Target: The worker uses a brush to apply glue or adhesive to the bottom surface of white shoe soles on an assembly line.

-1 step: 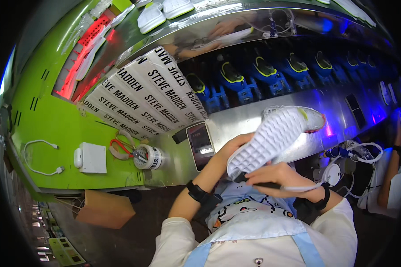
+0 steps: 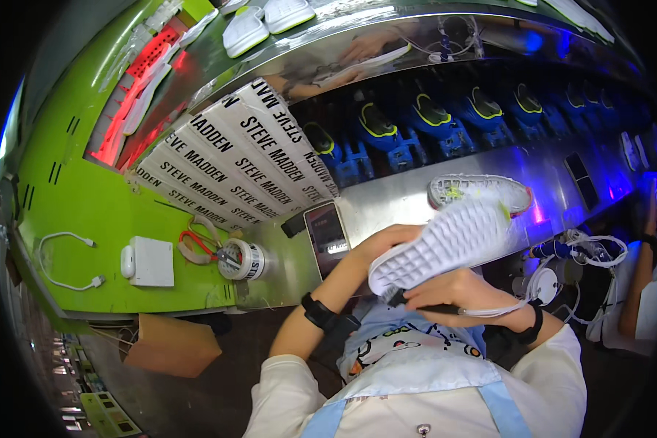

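Observation:
A white shoe sole (image 2: 445, 241) with a ridged tread is held up, tread side showing. My left hand (image 2: 396, 237) grips it from its left edge; most of the fingers are hidden behind it. My right hand (image 2: 452, 290) is closed around a black-handled tool (image 2: 439, 308) with a white cord or tube running back along the wrist. The tool's dark tip meets the sole's near end; its exact kind is not clear. Just beyond the sole, a white sneaker (image 2: 482, 188) with yellow-green and red accents lies on the metal bench (image 2: 387, 197).
A printed white box (image 2: 233, 157) stands left of my hands, near a phone (image 2: 328, 237), a tape roll (image 2: 252, 260) and orange-handled scissors (image 2: 197, 244). Beyond, blue shoe holders (image 2: 434, 117) form a row. Coiled tubing (image 2: 591, 248) and another person's arm (image 2: 642, 270) are at right.
The sole has shifted slightly and its far end sits lower, so more of the sneaker behind it shows. The tool's handle and cord are more exposed under my right hand.

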{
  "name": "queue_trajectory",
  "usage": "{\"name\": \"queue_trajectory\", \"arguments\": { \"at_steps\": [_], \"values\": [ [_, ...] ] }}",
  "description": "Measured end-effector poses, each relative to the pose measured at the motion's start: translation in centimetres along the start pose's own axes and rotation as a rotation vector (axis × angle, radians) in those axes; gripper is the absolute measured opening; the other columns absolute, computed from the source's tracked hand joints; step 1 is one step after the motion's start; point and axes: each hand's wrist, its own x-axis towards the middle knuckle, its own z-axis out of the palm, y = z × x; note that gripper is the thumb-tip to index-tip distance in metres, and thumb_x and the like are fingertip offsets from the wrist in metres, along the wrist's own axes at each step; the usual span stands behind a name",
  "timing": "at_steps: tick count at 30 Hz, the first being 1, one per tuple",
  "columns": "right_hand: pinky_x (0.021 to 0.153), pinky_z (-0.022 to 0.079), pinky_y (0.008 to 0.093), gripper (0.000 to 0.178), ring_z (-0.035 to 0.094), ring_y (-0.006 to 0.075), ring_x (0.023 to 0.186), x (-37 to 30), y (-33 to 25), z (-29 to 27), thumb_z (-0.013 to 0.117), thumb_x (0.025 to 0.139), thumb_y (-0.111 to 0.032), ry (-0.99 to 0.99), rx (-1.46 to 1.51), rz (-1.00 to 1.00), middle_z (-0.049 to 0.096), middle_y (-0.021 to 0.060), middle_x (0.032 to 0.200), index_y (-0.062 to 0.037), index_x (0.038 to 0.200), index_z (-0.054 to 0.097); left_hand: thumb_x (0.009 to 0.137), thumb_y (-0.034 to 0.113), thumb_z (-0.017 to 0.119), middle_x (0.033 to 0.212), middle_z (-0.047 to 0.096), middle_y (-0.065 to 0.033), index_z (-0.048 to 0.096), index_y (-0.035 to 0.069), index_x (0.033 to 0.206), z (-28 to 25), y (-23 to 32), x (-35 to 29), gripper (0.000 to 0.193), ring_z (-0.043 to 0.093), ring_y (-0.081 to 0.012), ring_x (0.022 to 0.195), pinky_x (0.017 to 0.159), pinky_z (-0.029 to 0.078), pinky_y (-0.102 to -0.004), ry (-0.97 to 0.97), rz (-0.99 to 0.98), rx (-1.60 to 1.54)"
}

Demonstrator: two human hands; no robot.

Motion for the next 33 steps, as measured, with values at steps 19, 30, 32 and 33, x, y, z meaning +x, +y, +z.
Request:
{"name": "queue_trajectory", "arguments": {
  "at_steps": [19, 30, 32, 33],
  "values": [
    [0.069, 0.050, 0.0264, 0.022, 0.064, 0.0145, 0.075, 1.3, 1.0, -1.5, 0.068, 0.074, -0.001, 0.670, 0.108, 0.404, 0.069, 0.0084, 0.087, -0.0012, 0.097, 0.068, 0.090, 0.049, 0.039, 0.137, 0.043, -0.0165, 0.027, 0.006, 0.144, -2.3, -7.4, 0.7, 0.070, 0.051, -0.0351, 0.112, 0.092, 0.046, -0.0471, -0.308, 0.404, -0.417],
    [0.078, 0.051, 0.0265, 0.023, 0.067, 0.0183, 0.086, 0.6, 0.6, 2.3, 0.065, 0.077, -0.003, 0.283, 0.069, 0.089, 0.069, 0.0119, 0.094, -0.0031, 0.100, 0.068, 0.088, 0.046, 0.048, 0.138, 0.040, -0.0167, 0.029, 0.005, 0.143, -0.3, -5.1, 2.1, 0.071, 0.048, -0.0311, 0.112, 0.096, 0.044, -0.0460, -0.188, 0.493, -0.650],
    [0.078, 0.051, 0.0256, 0.021, 0.066, 0.0171, 0.085, 0.9, 0.2, 1.5, 0.065, 0.078, -0.003, 0.166, 0.216, 0.232, 0.069, 0.0109, 0.095, -0.0020, 0.099, 0.067, 0.087, 0.047, 0.048, 0.134, 0.043, -0.0161, 0.030, 0.002, 0.141, -0.3, -4.2, 1.9, 0.072, 0.049, -0.0301, 0.110, 0.095, 0.044, -0.0441, -0.127, 0.505, -0.581],
    [0.076, 0.052, 0.0259, 0.020, 0.066, 0.0150, 0.083, 1.2, 0.7, 0.9, 0.065, 0.079, -0.002, 0.287, 0.331, 0.325, 0.069, 0.0102, 0.095, -0.0005, 0.098, 0.067, 0.087, 0.046, 0.048, 0.132, 0.044, -0.0160, 0.031, 0.002, 0.141, 0.0, -3.8, 1.8, 0.072, 0.049, -0.0297, 0.110, 0.095, 0.045, -0.0438, -0.153, 0.469, -0.561]
  ]
}}
